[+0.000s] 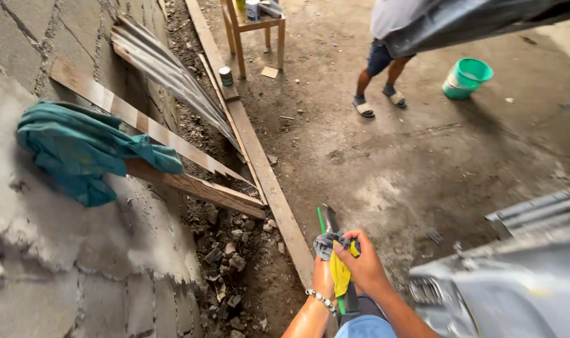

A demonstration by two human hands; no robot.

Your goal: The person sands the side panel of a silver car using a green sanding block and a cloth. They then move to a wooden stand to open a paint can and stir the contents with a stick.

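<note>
Right hand [366, 266]: fingers curled closed, pinching a yellow cloth [340, 274] against a long tool with a green handle [321, 220] and dark blade [329, 218]; low in the view, just above the person's lap.

Left hand [324, 275]: mostly hidden under a grey rag [326, 243] and the yellow cloth; appears wrapped round the tool's shaft, but how far it is closed cannot be told. Beaded bracelet [323, 300] at the wrist.

Wall side: block wall [59, 263]; teal cloth [84, 150] draped over a slanted timber plank [197, 188]; corrugated metal sheet [166, 69] leaning behind it; rubble [228, 250] at the wall's foot; long wooden board [266, 181] lying on the dirt floor, a small tin [225, 76] standing on its far end.

Far end: wooden stool [253, 28] bearing cans; another person's legs in sandals [379, 103]; green bucket [465, 77], well apart from the hands.

Right edge: grey metal panel [517, 288], just beside the right forearm
</note>
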